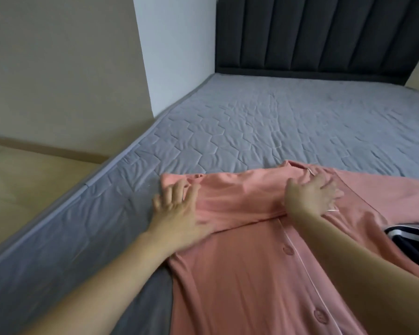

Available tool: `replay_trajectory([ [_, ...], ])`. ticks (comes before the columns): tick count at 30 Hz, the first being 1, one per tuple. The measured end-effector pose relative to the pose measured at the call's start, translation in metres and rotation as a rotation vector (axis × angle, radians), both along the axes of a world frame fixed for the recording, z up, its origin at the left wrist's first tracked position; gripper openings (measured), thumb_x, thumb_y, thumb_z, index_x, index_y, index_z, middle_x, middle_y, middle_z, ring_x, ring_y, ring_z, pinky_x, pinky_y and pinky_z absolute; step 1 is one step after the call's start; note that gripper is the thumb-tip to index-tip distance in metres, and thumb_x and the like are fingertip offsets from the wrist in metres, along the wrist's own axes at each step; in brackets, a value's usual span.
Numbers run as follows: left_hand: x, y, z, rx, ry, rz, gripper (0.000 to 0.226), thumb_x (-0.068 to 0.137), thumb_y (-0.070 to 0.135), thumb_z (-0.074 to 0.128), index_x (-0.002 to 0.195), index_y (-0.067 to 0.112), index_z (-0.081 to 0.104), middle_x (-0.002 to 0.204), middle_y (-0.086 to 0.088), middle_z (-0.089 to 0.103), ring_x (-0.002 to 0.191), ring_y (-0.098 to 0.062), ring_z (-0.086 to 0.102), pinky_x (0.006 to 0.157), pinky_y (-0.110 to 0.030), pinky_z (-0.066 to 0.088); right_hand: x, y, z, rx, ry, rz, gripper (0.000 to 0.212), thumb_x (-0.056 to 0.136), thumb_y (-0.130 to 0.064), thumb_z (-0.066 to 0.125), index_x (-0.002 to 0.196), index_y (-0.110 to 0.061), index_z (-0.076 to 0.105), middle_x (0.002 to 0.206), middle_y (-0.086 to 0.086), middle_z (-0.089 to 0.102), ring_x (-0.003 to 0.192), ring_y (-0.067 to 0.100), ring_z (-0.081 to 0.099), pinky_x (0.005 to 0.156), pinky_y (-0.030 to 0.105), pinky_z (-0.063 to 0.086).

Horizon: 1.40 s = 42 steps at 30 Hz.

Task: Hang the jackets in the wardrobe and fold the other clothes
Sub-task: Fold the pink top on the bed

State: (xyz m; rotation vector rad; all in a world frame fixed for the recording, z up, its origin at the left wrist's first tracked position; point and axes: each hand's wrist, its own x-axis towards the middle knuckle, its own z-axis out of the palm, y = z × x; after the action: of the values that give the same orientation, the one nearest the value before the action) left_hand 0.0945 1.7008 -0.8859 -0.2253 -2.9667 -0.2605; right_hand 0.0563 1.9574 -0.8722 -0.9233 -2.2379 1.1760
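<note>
Salmon-pink shirt [247,274] with white piping, grey hexagon-quilted mattress [264,122], dark charcoal headboard [312,32], navy white-striped garment [406,240]

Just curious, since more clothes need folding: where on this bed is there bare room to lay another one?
Bare mattress runs from the pink shirt to the headboard. The near right is crowded: both hands, the shirt, a dark striped garment.
</note>
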Motion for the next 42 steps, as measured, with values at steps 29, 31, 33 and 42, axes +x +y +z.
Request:
replay_trajectory([
  [29,0.119,-0.028,0.032,0.056,-0.259,0.190,0.055,0.074,0.062,0.032,0.100,0.020,0.056,0.097,-0.007,0.070,0.089,-0.028,0.068,0.065,-0.029,0.044,0.043,-0.046,-0.065,0.747,-0.325,0.498,0.074,0.091,-0.060,0.018,0.155,-0.023,0.010,0.160,0.018,0.009,0.147,0.037,0.006,0.118,0.051,0.000],
  [31,0.124,-0.012,0.020,0.275,-0.524,0.276,0.052,0.077,0.057,0.043,0.081,0.010,0.064,0.063,-0.006,0.070,0.054,-0.021,0.067,0.048,-0.018,0.042,0.049,-0.046,-0.062,0.706,-0.296,0.527,0.075,0.092,-0.062,0.016,0.155,-0.021,0.006,0.161,0.014,0.006,0.148,0.032,0.004,0.118,0.051,-0.001],
  [33,0.127,-0.006,0.008,0.598,-0.536,0.364,0.027,0.081,0.033,0.054,0.069,0.010,0.060,0.050,-0.005,0.061,0.036,-0.019,0.055,0.040,-0.017,0.040,0.057,-0.046,-0.058,0.666,-0.280,0.587,0.075,0.092,-0.063,0.013,0.155,-0.023,0.002,0.162,0.010,0.000,0.149,0.027,0.000,0.118,0.050,-0.002],
  [42,0.166,-0.011,0.006,1.282,-0.362,0.469,0.023,0.099,0.024,0.045,0.082,0.012,0.054,0.069,-0.009,0.060,0.044,-0.018,0.060,0.041,-0.026,0.049,0.119,-0.053,-0.055,0.675,-0.386,0.742,0.076,0.092,-0.066,0.014,0.155,-0.024,0.005,0.163,0.002,-0.003,0.149,0.021,-0.005,0.118,0.048,-0.004],
])
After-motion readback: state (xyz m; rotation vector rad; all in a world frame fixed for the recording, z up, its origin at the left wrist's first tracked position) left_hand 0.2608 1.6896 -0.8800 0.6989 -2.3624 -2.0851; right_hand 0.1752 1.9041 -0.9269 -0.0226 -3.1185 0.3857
